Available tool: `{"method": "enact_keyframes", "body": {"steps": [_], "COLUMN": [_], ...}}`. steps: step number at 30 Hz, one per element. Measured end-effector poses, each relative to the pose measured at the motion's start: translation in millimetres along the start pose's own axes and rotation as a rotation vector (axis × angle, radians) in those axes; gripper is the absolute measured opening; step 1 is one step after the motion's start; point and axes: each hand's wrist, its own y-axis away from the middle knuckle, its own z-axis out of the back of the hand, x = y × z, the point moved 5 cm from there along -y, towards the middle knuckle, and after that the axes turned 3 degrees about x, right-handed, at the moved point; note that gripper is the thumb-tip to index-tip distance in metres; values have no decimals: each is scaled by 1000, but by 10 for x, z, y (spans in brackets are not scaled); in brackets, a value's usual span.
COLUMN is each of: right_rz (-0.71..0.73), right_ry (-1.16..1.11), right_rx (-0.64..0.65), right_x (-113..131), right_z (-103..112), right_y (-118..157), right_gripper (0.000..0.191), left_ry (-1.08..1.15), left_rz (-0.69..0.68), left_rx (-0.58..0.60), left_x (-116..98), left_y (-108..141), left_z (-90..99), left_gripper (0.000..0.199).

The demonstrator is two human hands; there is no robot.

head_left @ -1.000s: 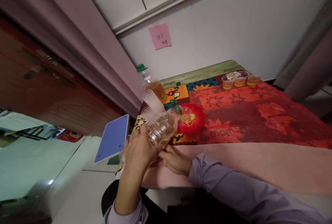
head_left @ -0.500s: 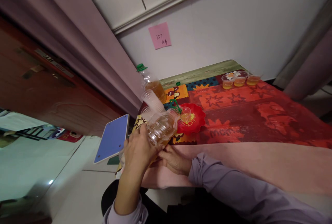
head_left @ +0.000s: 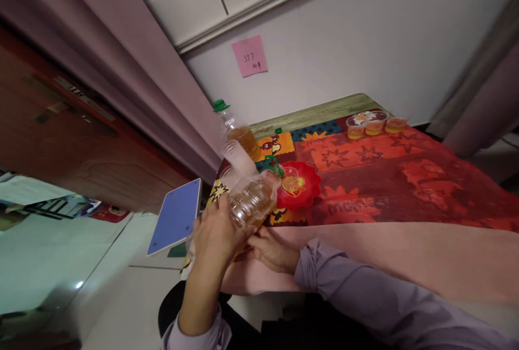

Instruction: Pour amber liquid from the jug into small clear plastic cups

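A clear plastic bottle of amber liquid lies tilted, its neck over a small clear cup on a red scalloped plate. My left hand grips the bottle's body from the left and above. My right hand is closed against its underside near the base, fingertips partly hidden. A green ring handle hangs at the neck. Some liquid is in the cup. Just behind the bottle lies a stack of clear cups.
Another bottle with a green cap stands at the back left. Cups of yellow liquid stand at the back right. A green cap lies near the wall. A blue board is beside the table's left edge.
The liquid in the cup on the red plate looks slightly higher. My hands and the bottle have barely moved.
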Motion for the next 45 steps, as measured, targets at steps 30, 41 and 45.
{"method": "enact_keyframes", "body": {"steps": [30,41,45], "right_rz": [3,16,81], "right_ry": [12,53,211], "right_rx": [-1,-1,-80], "right_x": [24,70,211], "right_z": [-27,-52,-30], "right_y": [7,27,33], "right_gripper": [61,61,56], "left_ry": [-12,10,132], "left_rz": [2,-20,-76], "left_rx": [42,-8,-144], "left_x": [-14,34,205], "left_y": [11,-10,-45], "left_z": [10,-38,-189], "left_gripper": [90,87,92]}}
